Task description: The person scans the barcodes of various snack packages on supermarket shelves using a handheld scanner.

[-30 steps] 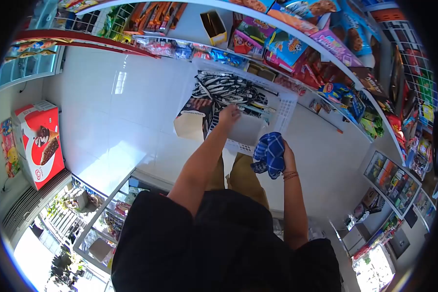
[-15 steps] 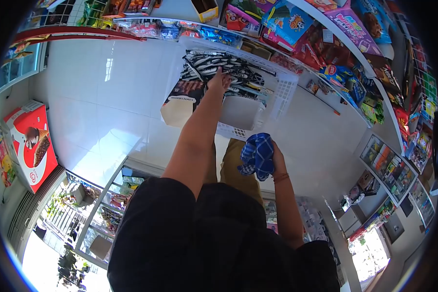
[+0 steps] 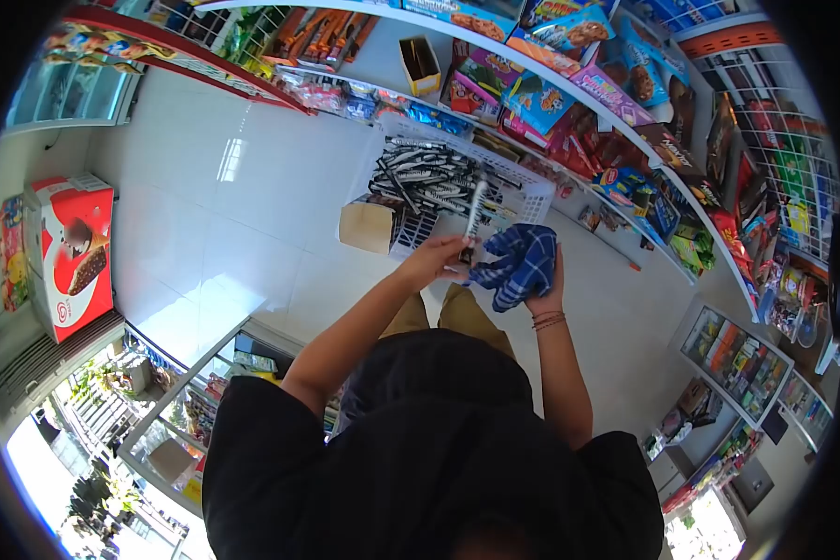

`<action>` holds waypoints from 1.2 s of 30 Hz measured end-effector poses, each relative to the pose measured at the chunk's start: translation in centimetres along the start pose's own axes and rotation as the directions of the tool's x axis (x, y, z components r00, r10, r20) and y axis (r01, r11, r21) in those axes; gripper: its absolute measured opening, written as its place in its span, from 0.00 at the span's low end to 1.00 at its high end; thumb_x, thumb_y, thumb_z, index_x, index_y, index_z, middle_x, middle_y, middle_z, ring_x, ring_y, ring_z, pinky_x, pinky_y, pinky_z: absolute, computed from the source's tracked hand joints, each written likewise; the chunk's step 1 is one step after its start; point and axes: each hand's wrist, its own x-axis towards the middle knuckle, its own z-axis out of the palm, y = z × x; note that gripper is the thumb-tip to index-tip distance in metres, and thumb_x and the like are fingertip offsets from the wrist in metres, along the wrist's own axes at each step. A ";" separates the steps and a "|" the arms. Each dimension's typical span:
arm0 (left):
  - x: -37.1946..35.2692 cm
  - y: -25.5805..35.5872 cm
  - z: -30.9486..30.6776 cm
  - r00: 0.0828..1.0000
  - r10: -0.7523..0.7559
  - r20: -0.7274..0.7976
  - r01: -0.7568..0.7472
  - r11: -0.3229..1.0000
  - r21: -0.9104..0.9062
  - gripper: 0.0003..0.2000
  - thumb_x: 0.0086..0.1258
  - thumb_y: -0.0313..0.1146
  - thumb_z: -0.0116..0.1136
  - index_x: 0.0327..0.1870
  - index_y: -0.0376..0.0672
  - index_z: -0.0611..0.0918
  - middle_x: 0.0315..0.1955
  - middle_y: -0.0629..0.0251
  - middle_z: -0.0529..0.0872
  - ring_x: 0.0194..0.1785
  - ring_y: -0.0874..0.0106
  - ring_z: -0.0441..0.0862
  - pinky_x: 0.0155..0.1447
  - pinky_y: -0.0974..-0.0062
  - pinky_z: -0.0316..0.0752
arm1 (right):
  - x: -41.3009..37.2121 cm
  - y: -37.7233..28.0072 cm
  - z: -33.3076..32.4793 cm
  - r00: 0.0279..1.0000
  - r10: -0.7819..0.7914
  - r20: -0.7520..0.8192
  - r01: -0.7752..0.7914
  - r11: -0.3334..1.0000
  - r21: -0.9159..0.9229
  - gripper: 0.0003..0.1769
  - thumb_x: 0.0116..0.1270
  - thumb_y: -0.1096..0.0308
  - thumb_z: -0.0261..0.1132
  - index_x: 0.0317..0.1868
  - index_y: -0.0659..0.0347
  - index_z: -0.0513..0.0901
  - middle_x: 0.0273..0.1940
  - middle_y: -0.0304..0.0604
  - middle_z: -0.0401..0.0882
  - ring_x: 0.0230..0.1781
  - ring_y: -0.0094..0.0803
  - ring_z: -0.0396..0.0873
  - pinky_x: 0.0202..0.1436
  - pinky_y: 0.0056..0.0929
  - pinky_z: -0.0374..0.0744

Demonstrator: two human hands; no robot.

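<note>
My left hand (image 3: 437,260) is closed on the lower end of a slim black-and-white wafer stick packet (image 3: 476,210), which points up and is partly blurred. Close beside it, a crumpled blue plaid cloth (image 3: 525,266) is gripped by my right hand (image 3: 548,291). Beyond both hands, a white plastic basket (image 3: 538,198) sits on the floor. Many similar stick packets (image 3: 429,173) lie heaped inside it. At the basket's near left corner stands an opened cardboard box (image 3: 366,228), its pale flap facing me.
Curved shelves with snack packs (image 3: 541,103) run behind the basket and round to the right. A red ice-cream box (image 3: 77,257) stands at the left, and a glass display case (image 3: 173,448) at the lower left. Shiny pale tiles (image 3: 187,196) cover the floor.
My left hand has drawn back from the pile toward me, bringing out a wafer stick packet. The cloth in my right hand is now nearer the basket, and the view has shifted.
</note>
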 end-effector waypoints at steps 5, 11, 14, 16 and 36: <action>-3.4 0.8 4.3 0.990 0.141 -0.029 -0.108 0.862 0.496 0.17 0.63 0.46 0.53 0.42 0.42 0.80 0.28 0.74 0.78 0.29 0.82 0.74 0.31 0.84 0.73 | 0.0 0.8 4.0 0.981 0.184 0.062 -0.160 0.947 -0.277 0.28 0.60 0.47 0.57 0.52 0.58 0.71 0.47 0.44 0.75 0.44 0.35 0.76 0.49 0.32 0.75; -6.6 2.0 7.7 0.962 0.271 -0.032 -0.199 0.777 0.597 0.16 0.63 0.45 0.54 0.39 0.40 0.80 0.24 0.74 0.77 0.28 0.85 0.72 0.28 0.87 0.69 | -0.3 -1.6 7.5 0.994 0.042 0.098 0.006 0.896 -0.444 0.20 0.52 0.66 0.67 0.45 0.60 0.73 0.37 0.40 0.77 0.35 0.29 0.78 0.39 0.28 0.78; -7.5 1.7 9.6 0.952 0.304 -0.018 -0.248 0.809 0.532 0.15 0.65 0.43 0.53 0.38 0.40 0.81 0.25 0.74 0.77 0.28 0.84 0.72 0.29 0.87 0.69 | -1.6 -3.6 10.4 0.966 -0.051 0.253 0.201 0.763 -0.615 0.17 0.49 0.69 0.65 0.41 0.60 0.75 0.34 0.39 0.77 0.30 0.28 0.78 0.37 0.25 0.77; -7.9 1.4 10.1 0.947 0.317 0.042 -0.297 0.826 0.479 0.13 0.66 0.42 0.51 0.39 0.41 0.81 0.27 0.73 0.78 0.28 0.84 0.73 0.29 0.88 0.69 | -1.4 -5.1 11.3 0.971 -0.035 0.236 0.161 0.826 -0.540 0.15 0.50 0.68 0.65 0.39 0.61 0.76 0.32 0.39 0.78 0.30 0.28 0.78 0.36 0.25 0.77; -8.9 4.7 10.6 0.930 0.346 0.124 -0.366 0.842 0.397 0.14 0.65 0.37 0.54 0.47 0.41 0.75 0.30 0.68 0.80 0.30 0.80 0.75 0.27 0.86 0.68 | -6.6 -6.9 17.4 0.885 -0.317 0.342 0.447 0.784 -0.431 0.16 0.50 0.70 0.65 0.40 0.63 0.76 0.33 0.40 0.78 0.33 0.26 0.78 0.38 0.24 0.77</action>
